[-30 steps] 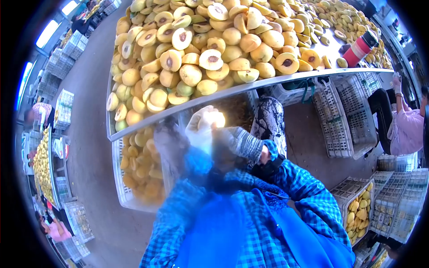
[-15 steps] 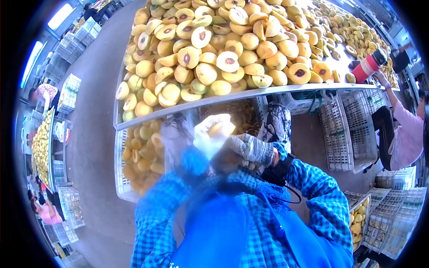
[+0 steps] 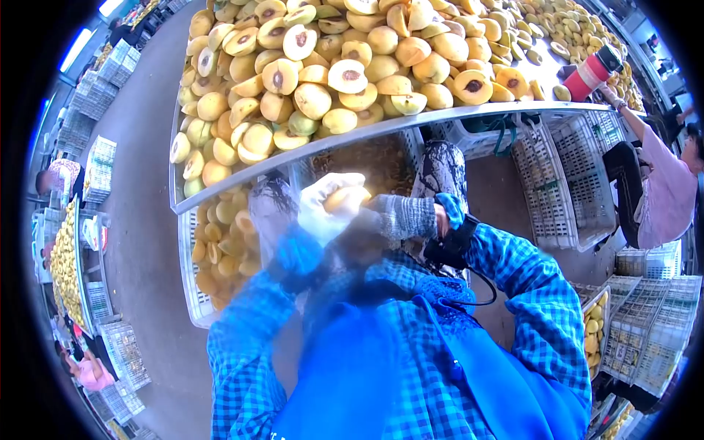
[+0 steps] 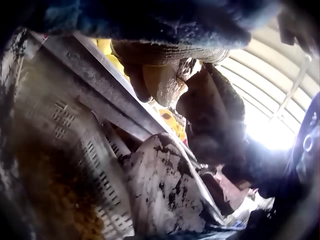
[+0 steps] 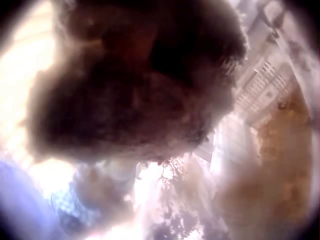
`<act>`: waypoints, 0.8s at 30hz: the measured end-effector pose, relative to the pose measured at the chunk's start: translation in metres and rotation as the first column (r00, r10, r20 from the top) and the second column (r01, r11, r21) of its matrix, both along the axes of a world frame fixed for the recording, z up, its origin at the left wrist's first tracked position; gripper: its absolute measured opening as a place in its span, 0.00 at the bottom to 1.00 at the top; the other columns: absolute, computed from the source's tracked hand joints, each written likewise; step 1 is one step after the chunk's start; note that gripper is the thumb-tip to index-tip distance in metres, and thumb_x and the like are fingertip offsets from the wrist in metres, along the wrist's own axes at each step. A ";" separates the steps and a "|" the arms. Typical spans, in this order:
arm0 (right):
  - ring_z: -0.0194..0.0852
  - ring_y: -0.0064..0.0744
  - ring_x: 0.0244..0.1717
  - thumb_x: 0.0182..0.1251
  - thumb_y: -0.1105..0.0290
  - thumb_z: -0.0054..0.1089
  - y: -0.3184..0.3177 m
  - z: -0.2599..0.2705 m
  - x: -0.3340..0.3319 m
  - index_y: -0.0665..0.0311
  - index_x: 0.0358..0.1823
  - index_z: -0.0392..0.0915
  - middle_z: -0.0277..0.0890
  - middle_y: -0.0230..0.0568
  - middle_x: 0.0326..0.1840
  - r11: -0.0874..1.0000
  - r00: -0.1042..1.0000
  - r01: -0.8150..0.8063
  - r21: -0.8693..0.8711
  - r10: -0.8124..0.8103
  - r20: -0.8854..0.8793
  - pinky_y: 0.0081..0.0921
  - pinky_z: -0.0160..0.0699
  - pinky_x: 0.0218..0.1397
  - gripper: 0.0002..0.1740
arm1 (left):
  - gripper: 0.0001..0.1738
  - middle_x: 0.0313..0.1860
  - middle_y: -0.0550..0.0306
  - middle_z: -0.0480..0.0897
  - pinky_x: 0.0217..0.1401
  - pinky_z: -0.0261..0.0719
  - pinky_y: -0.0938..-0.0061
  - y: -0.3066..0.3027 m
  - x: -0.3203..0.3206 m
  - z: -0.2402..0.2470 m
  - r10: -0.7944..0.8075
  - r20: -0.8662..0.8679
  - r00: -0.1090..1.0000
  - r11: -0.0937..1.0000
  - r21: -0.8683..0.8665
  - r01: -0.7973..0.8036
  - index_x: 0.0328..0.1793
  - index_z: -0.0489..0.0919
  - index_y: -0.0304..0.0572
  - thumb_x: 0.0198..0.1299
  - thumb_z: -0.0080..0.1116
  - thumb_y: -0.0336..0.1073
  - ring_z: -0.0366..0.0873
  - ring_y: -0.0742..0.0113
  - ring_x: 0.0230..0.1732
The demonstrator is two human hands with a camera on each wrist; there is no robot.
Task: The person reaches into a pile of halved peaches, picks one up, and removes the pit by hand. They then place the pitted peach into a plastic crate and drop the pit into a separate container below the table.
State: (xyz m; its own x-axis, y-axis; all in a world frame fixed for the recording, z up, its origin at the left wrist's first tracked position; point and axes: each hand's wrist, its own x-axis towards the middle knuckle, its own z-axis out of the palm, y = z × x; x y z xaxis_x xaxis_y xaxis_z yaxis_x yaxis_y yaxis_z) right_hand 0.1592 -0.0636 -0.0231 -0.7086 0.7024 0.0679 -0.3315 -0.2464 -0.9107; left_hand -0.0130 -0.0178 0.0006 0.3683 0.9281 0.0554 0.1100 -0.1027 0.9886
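Observation:
My left hand (image 3: 317,210), in a white glove, grips a yellow peach (image 3: 346,199) below the table's front edge. In the left wrist view that peach (image 4: 159,85) shows between the gloved fingers, with a wet, ragged surface at one side. Close beside it is my right hand (image 3: 402,218), in a grey knit glove with its fingers toward the fruit. A dark, blurred glove (image 5: 135,110) fills much of the right wrist view. I cannot tell whether the right fingers hold anything. Many halved peaches (image 3: 312,101), some with brown pits, lie heaped on the metal-edged table (image 3: 411,122).
A white crate (image 3: 192,282) of peaches stands left of my knees, and another bin with brownish contents (image 3: 359,165) sits between them. Stacked crates (image 3: 546,187) are under the table's right side. A red bottle (image 3: 587,77) stands near a person in pink (image 3: 667,191).
My left hand shifts slightly left with the peach, which shows turned differently in the fingers. The right hand stays beside it. At right, the person in pink now reaches an arm toward the bottle.

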 end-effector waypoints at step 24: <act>0.70 0.25 0.29 0.72 0.66 0.47 0.018 -0.121 -0.030 0.62 0.46 0.73 0.72 0.33 0.31 0.815 0.952 0.116 -0.567 -0.255 -0.171 0.20 0.68 0.29 0.10 | 0.34 0.65 0.54 0.69 0.65 0.65 0.56 0.243 -0.062 0.066 0.303 -0.930 0.206 0.934 0.333 0.128 0.67 0.65 0.55 0.53 0.57 0.51 0.67 0.49 0.63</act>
State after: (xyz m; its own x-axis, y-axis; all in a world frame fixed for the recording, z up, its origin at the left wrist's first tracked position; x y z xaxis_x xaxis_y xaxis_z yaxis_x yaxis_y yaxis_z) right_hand 0.1288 -0.0455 -0.1445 -0.5733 0.7886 -0.2224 -0.6027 -0.5897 -0.5376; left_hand -0.0752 0.2253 0.0666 0.2479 0.9684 -0.0255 0.9687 -0.2476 0.0154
